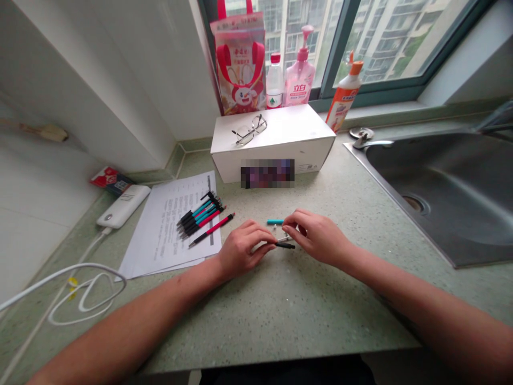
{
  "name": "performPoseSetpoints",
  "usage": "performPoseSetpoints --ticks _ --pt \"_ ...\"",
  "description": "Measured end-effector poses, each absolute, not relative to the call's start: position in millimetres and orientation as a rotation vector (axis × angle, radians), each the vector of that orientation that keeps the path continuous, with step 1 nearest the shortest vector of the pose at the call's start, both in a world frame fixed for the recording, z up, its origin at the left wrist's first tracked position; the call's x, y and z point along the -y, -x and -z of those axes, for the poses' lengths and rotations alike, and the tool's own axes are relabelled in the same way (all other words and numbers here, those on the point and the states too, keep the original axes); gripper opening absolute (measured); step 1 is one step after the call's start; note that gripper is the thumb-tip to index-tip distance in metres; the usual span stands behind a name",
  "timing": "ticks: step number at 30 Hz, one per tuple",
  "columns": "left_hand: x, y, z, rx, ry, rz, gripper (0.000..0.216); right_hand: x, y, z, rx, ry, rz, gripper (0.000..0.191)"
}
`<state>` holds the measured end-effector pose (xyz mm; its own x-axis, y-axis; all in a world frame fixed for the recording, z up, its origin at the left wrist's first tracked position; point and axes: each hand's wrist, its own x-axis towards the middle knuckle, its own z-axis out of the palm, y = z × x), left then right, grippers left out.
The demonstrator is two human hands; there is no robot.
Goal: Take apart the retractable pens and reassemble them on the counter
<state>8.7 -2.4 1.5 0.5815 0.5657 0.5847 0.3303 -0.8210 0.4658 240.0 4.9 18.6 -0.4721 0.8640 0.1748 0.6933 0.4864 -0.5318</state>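
My left hand [242, 247] rests on the speckled counter [280, 305], its fingers pinched on a black pen part [285, 245] that lies between my hands. My right hand [316, 235] is curled, fingertips pinching a small piece I cannot make out, just above the black part. A teal pen barrel [274, 221] lies on the counter just behind my fingers, with a tiny white bit beside it. To the left, several black, teal and red pens [202, 214] lie in a bunch on printed sheets [172, 227].
A white box [276, 144] with glasses [249, 130] on it stands behind. Bottles [298, 75] and a red bag [239, 64] line the window sill. A steel sink [452, 187] is at right. A power bank [123, 206] and white cable [76, 289] lie at left.
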Motion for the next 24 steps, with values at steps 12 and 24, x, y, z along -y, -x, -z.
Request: performPoseSetpoints --ticks 12,24 --pt "6 -11 -3 -0.783 -2.694 -0.699 0.012 -3 -246 -20 2.608 1.353 -0.314 0.006" --pt "3 -10 2 -1.002 -2.555 -1.075 0.005 -10 -253 -28 2.589 1.276 -0.285 0.007"
